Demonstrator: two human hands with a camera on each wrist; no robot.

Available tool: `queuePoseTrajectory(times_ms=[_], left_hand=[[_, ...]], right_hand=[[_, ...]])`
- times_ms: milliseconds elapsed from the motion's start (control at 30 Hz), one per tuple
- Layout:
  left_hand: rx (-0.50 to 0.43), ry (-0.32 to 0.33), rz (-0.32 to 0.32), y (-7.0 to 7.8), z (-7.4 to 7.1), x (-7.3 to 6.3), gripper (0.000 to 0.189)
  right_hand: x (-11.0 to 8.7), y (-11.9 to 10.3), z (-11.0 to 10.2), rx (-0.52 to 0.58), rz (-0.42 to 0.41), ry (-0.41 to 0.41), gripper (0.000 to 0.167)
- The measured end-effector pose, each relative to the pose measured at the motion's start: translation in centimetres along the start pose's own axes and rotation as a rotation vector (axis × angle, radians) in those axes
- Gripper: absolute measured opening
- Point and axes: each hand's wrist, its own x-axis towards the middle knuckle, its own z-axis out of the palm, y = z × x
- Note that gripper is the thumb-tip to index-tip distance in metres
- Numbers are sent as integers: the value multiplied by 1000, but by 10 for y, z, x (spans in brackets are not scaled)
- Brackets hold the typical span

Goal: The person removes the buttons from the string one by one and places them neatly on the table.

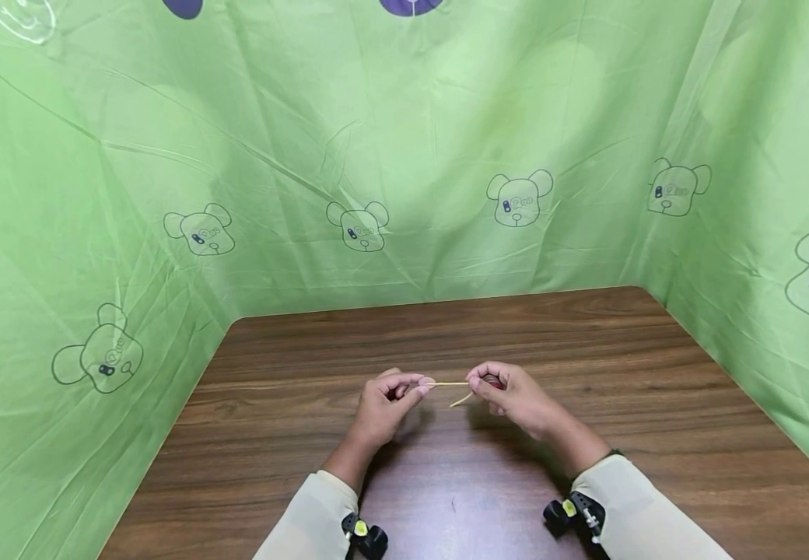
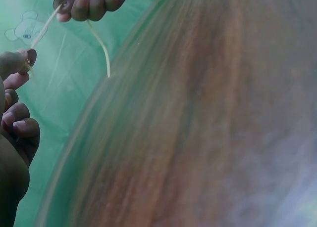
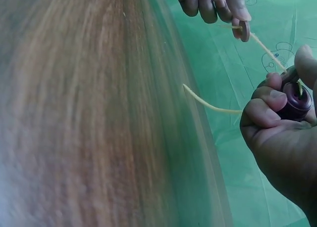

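A thin yellow string point(image 1: 450, 383) stretches taut between the two hands, held above the table. My left hand point(image 1: 382, 406) pinches a small brown button point(image 3: 245, 31) between thumb and index finger, and the string passes through it with a short end sticking out. In my right hand point(image 1: 516, 398), curled fingers hold a dark purple button point(image 3: 297, 101) and a brownish button point(image 2: 64, 1) beside it, both on the string. From under the right fingers a loose string tail point(image 3: 210, 106) hangs down. The fingers partly hide the buttons there.
The brown wood-grain table point(image 1: 292, 358) spreads beneath both hands. Green cloth point(image 1: 432, 257) printed with bear faces hangs behind and along both sides. Black wrist cameras point(image 1: 369, 538) are strapped over the pale sleeves point(image 1: 309, 517).
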Motion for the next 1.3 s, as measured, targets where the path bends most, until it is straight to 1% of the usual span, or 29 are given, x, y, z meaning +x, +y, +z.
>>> queuePoseTrajectory(times_ms=[100, 233, 300, 400, 533, 633, 700, 800, 933, 1133, 1300], left_hand=[[2, 7, -9, 0, -3, 0, 16], [6, 9, 1, -1, -5, 1, 14], [4, 15, 7, -2, -6, 2, 14], [12, 29, -1, -3, -8, 2, 13], [14, 36, -19, -4, -11, 4, 14], [11, 33, -21, -5, -12, 4, 16], [11, 31, -21, -7, -13, 5, 16], [3, 32, -16, -9, -15, 6, 17], [2, 42, -14, -10, -17, 6, 16], [4, 42, -17, -11, -19, 7, 16], [17, 50, -9, -13, -21, 9, 14]], right_hand=[[0, -1, 0, 19, 10, 20, 21], [1, -1, -2, 19, 6, 43, 25], [1, -1, -3, 20, -1, 44, 30], [1, -1, -4, 33, 0, 45, 35], [1, -1, -6, 65, 2, 39, 37], [1, -1, -6, 95, -3, 31, 39], [1, -1, -6, 120, -3, 26, 38], [2, -1, -5, 148, -2, 20, 32], [2, 0, -6, 142, -7, 13, 23], [2, 2, -7, 102, -50, -14, 24], [2, 3, -9, 100, -83, -41, 27]])
